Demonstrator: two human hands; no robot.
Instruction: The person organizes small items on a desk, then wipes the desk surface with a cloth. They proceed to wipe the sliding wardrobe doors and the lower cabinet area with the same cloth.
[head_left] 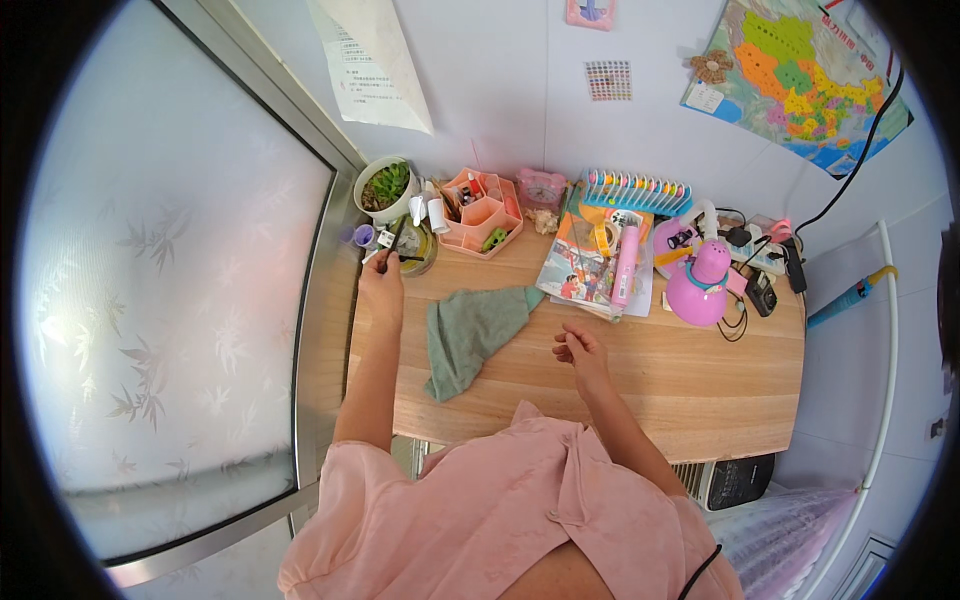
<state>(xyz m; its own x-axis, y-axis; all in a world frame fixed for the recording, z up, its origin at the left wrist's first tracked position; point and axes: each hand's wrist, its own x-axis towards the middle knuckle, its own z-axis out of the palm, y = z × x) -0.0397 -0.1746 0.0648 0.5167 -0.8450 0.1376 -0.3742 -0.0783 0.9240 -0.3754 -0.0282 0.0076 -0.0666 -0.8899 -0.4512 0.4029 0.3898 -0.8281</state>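
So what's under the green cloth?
The green cloth lies on the wooden tabletop, its upper-right tip by the booklets. No separate object visibly pokes out from under its edges; whatever its folds cover can't be seen.

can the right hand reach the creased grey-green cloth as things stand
Probably yes: the right hand is close to the creased grey-green fabric cloth, and only light-brown wooden tabletop shows between them, with nothing visibly blocking.
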